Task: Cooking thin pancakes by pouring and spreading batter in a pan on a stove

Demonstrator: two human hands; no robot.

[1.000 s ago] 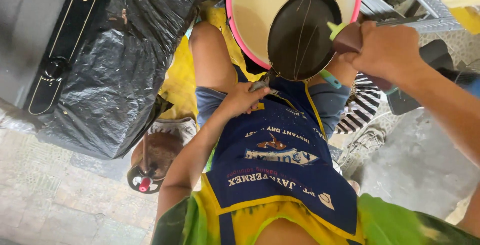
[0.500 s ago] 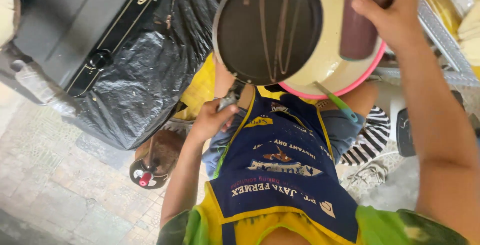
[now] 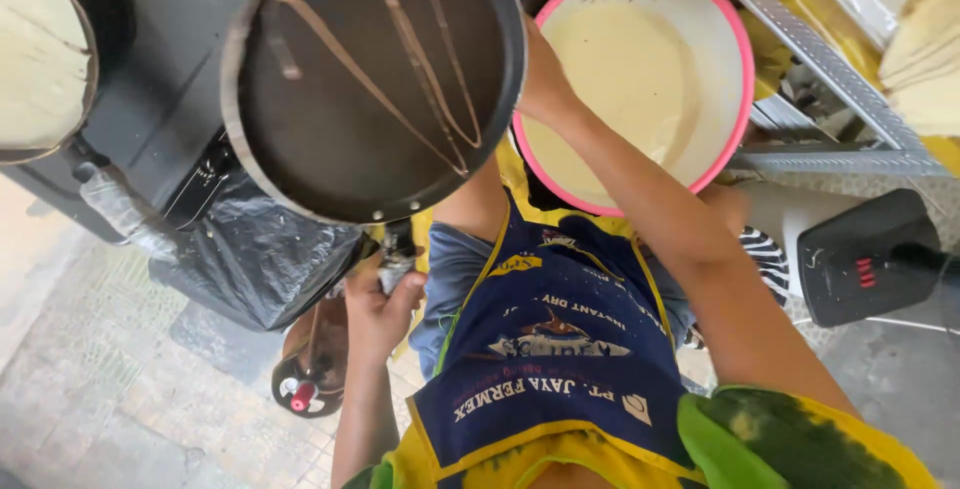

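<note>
My left hand (image 3: 385, 299) grips the handle of a dark round frying pan (image 3: 370, 79), held up close to the camera and streaked with thin brown lines. My right hand (image 3: 545, 74) reaches out past the pan's right rim, over a pink-rimmed bowl of pale batter (image 3: 735, 99). The pan hides its fingers, so I cannot see what they hold. A blue printed apron (image 3: 550, 349) covers my lap.
A black stove (image 3: 150, 109) stands at the left with another pan of pale batter (image 3: 40, 49) on it. Black plastic sheet (image 3: 260, 259) hangs below it. A metal rack (image 3: 810, 69) and a black box with red switches (image 3: 870, 254) are at the right. My sandalled foot (image 3: 310, 379) rests on the tiled floor.
The pan has swung left and closer to the camera. My right hand, which held a brown cup, has dropped behind the pan's rim over the bowl, and the cup is out of sight.
</note>
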